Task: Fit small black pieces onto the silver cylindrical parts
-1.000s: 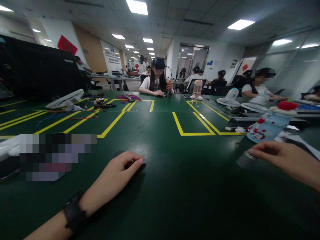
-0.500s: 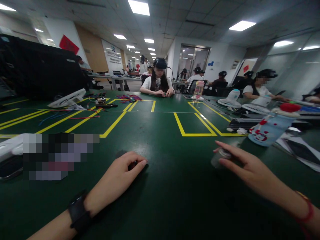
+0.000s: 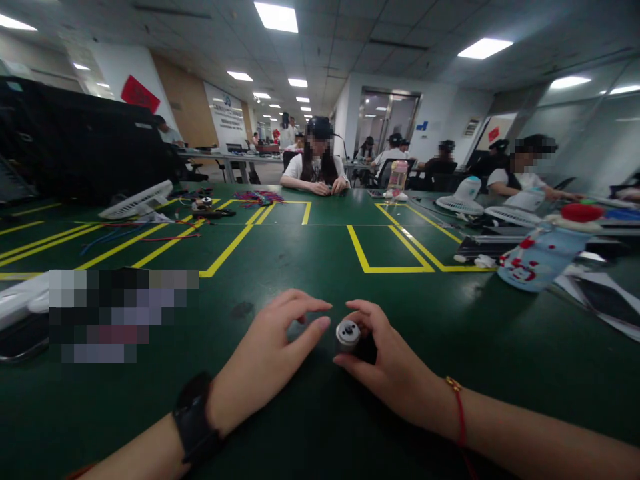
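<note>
One view, head camera: right hand (image 3: 395, 370) grips a small metal cylinder (image 3: 347, 333) between thumb and fingers on the green tabletop (image 3: 320, 267); its lower body is hidden by the fingers. Left hand (image 3: 273, 353) rests beside it, fingers loosely spread, empty, fingertip near the cylinder; contact cannot be determined.

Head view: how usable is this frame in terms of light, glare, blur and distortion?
Head view: even light from ceiling panels, which glare softly on the green table; wide-angle bending at the edges; the small metal cylinder between right hand and left hand is fairly sharp; a pixelated patch hides things at left.
</note>
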Demonstrator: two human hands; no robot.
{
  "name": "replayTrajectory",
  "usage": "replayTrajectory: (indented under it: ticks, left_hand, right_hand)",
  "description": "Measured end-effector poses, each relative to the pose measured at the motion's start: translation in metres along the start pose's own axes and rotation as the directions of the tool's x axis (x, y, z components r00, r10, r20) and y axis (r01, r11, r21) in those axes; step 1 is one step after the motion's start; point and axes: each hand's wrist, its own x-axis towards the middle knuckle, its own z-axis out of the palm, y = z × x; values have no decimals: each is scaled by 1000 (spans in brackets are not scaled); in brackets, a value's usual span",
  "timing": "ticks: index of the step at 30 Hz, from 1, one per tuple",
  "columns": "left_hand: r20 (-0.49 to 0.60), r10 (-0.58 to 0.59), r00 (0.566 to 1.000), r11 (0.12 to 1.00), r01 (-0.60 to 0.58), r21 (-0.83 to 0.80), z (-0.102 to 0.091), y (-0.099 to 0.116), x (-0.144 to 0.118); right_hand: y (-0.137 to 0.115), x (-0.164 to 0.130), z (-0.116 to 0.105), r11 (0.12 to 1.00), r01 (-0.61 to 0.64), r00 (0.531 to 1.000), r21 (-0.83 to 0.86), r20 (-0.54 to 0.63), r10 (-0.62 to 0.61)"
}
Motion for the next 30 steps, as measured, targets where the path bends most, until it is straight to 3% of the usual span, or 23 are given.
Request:
replayTrajectory:
  ticks: [5, 10, 16, 26, 30]
  left_hand:
    - [52, 73, 996, 994, -69, -83, 12, 23, 13]
    - [-45, 26, 999, 995, -30, -95, 6, 15, 7]
    - [21, 45, 999, 994, -43, -100, 14, 20, 5]
    - [21, 141, 990, 990, -140, -20, 21, 26, 3]
    - [26, 87, 996, 995, -86, -56, 19, 20, 2]
  right_hand:
    - [-4, 1, -3, 996, -40, 999, 78, 19, 38]
    - [-8, 1, -6, 1000, 9, 1000, 17, 16, -9]
    - [-4, 2, -4, 999, 0, 1000, 38, 17, -1]
    - [-4, 2, -4, 997, 14, 999, 70, 39, -17]
    - [3, -3, -12, 999, -26, 998, 42, 56, 24]
